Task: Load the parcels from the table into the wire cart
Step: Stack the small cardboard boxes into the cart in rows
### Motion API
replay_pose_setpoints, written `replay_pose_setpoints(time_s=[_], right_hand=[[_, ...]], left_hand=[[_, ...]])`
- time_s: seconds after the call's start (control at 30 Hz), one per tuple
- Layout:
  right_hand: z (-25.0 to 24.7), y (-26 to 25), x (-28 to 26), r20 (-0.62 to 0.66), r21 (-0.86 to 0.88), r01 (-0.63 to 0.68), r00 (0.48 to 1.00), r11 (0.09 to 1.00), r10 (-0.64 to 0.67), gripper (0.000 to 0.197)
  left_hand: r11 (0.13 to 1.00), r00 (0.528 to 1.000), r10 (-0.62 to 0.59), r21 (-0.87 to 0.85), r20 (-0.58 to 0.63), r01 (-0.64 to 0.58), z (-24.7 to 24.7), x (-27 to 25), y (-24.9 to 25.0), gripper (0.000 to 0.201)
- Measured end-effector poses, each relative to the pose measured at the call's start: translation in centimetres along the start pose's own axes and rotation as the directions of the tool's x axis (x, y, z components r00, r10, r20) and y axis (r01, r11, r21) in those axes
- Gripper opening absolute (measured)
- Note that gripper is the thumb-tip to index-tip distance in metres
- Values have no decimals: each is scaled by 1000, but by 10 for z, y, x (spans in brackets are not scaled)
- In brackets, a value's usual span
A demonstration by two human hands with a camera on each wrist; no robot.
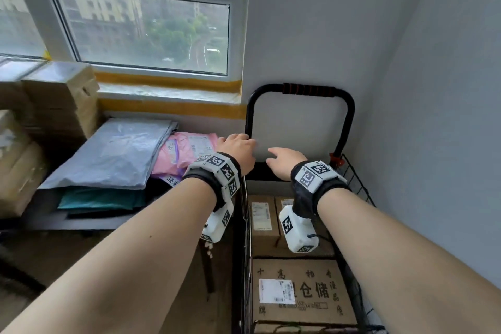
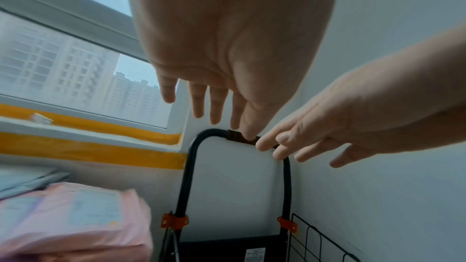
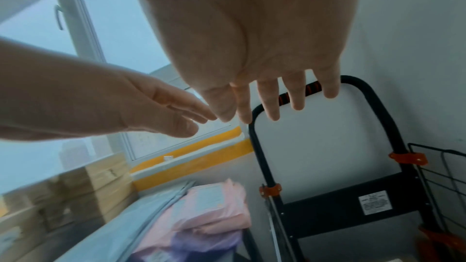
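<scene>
Both my hands hover with straight fingers, holding nothing, above the back end of the black wire cart (image 1: 357, 179), just in front of its handle (image 1: 301, 88). My left hand (image 1: 238, 147) is beside the handle's left post and my right hand (image 1: 284, 159) is close to its right. In the wrist views the left hand (image 2: 214, 91) and the right hand (image 3: 267, 95) show flat palms, fingertips nearly meeting. The cart holds a large printed cardboard box (image 1: 301, 293) and two smaller boxes (image 1: 261, 221). On the table lie pink mailers (image 1: 189, 149), a grey mailer (image 1: 116, 152) and a teal parcel (image 1: 100, 198).
Stacked cardboard boxes (image 1: 59, 97) fill the table's left side below the window (image 1: 146, 32). The cart stands in the room's corner, with grey walls behind it and to its right. A yellow-taped sill (image 1: 168, 87) runs behind the table.
</scene>
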State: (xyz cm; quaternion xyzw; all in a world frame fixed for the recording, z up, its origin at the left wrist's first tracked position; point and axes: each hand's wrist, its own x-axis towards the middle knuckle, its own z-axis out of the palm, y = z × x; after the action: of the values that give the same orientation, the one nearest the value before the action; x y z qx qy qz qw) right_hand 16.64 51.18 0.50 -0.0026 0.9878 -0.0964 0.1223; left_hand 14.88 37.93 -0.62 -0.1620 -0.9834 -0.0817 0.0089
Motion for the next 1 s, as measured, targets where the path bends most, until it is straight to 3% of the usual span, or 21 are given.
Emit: replay_pose_setpoints(time_s=[0.23, 0.47, 1.0], right_hand=[[0, -92, -58, -8, -7, 172, 985, 985, -172, 45], [6, -191, -71, -44, -44, 274, 960, 961, -276, 47], [60, -490, -34, 13, -4, 444, 896, 896, -444, 49]], left_hand=[[985, 991, -136, 108, -11, 136, -47, -97, -56, 56], [958, 964, -260, 109, -63, 265, -83, -154, -137, 53], [875, 884, -464, 125, -54, 467, -133, -254, -430, 50]])
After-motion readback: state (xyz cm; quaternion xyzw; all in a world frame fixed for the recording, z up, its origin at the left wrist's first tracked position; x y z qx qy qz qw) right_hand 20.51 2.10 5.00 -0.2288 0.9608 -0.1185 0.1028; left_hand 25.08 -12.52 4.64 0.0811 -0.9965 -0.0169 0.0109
